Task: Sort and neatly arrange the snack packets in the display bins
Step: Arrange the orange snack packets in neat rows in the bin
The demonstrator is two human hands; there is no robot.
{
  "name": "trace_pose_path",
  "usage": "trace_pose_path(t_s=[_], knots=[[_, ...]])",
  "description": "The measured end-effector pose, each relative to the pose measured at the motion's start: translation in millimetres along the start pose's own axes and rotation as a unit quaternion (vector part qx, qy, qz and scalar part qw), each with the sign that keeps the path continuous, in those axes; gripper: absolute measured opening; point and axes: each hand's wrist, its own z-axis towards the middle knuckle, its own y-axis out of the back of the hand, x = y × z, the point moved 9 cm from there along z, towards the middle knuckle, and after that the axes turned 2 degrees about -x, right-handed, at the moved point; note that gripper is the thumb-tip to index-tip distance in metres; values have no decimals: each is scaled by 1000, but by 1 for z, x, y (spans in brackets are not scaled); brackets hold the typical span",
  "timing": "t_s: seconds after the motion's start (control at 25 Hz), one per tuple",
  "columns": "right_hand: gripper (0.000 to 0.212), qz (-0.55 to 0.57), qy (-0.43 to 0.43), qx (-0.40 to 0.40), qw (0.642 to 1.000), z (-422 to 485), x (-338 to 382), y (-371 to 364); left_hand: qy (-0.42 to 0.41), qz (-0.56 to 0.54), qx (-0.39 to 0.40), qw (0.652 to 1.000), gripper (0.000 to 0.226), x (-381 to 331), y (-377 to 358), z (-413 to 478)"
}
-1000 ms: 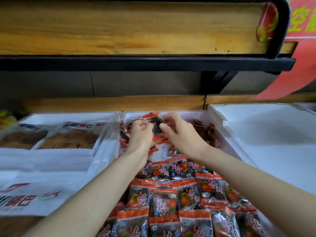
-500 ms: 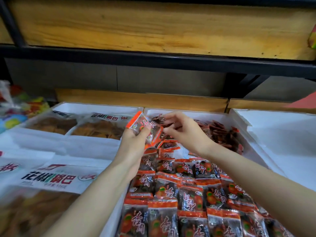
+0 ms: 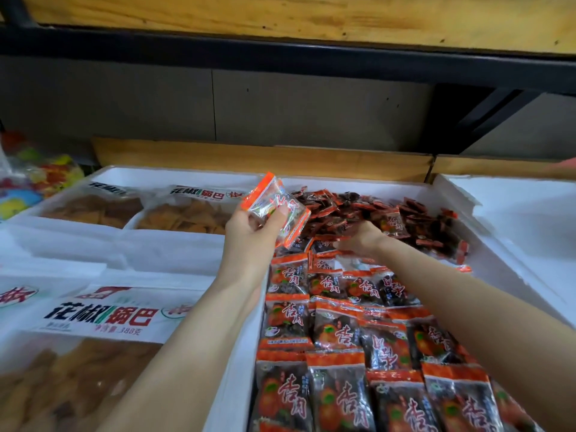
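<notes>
Pinching small orange-edged plastic snack packets (image 3: 276, 210) up high, the left hand (image 3: 249, 236) saves them for stacking. The right hand (image 3: 358, 238) digs in the loose pile of dark packets (image 3: 408, 218); I cannot tell its grip.

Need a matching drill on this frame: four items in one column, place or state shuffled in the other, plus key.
Column one
1. left hand
2. right hand
3. rowed packets
4. big crisp bags

Column two
A. lying in the left bin
B. reaching down into the loose pile at the far end of the middle bin
C. laid side by side at the middle bin's near end
D. raised, gripping a packet stack

Pairs: 1-D, 2-B, 3-C, 4-A
</notes>
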Motion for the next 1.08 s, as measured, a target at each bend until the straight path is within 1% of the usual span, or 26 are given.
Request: trace_pose_path(t_s=[0.04, 0.12, 0.2, 0.28, 0.32, 0.4, 0.48, 0.56, 0.64, 0.68, 0.76, 0.8, 0.88, 0.92, 0.96, 1.0, 1.04, 1.08], knots=[[41, -1, -6, -6, 1000, 0, 0, 5, 0, 0, 2, 1000, 10, 2, 0, 1], [42, 33, -2, -13, 999, -3, 4, 21, 9, 0, 4, 1000, 10, 6, 1, 1], [41, 58, 15, -19, 998, -10, 10, 40, 30, 4, 1, 1000, 10, 12, 1, 2], [39, 102, 44, -43, 993, -23, 22, 62, 56, 9, -1, 998, 8, 21, 1, 1], [36, 135, 70, -63, 986, -35, 31, 72, 69, 12, -1, 998, 6, 25, 0, 0], [26, 177, 163, -121, 963, -68, 57, 93, 93, 11, 4, 996, 4, 31, -2, -3], [16, 205, 247, -144, 936, -105, 82, 97, 122, -8, 9, 993, 8, 35, -6, -6], [17, 229, 286, -109, 924, -130, 98, 81, 148, -58, 10, 987, 18, 33, -11, -10], [23, 232, 299, -67, 923, -139, 105, 60, 166, -124, 16, 978, 28, 27, -16, -14], [24, 230, 304, -59, 923, -139, 107, 54, 170, -146, 20, 974, 31, 24, -17, -15], [20, 222, 313, -37, 923, -137, 111, 46, 155, -139, 38, 977, 30, 18, -19, -15], [17, 225, 316, -13, 922, -134, 112, 43, 143, -122, 43, 981, 30, 16, -18, -14], [12, 246, 314, 25, 917, -125, 113, 40, 124, -98, 34, 987, 38, 17, -13, -10], [13, 246, 303, 21, 921, -116, 109, 41, 118, -95, 25, 988, 40, 18, -10, -7], [17, 219, 287, 4, 933, -102, 101, 42, 114, -93, 22, 989, 43, 19, -9, -6], [22, 157, 267, -9, 951, -87, 90, 40, 110, -91, 23, 989, 48, 18, -8, -6], [26, 71, 244, -4, 967, -72, 77, 33, 108, -84, 30, 990, 55, 18, -9, -6], [28, -5, 215, 27, 976, -58, 62, 20, 105, -81, 35, 991, 58, 19, -10, -6]])
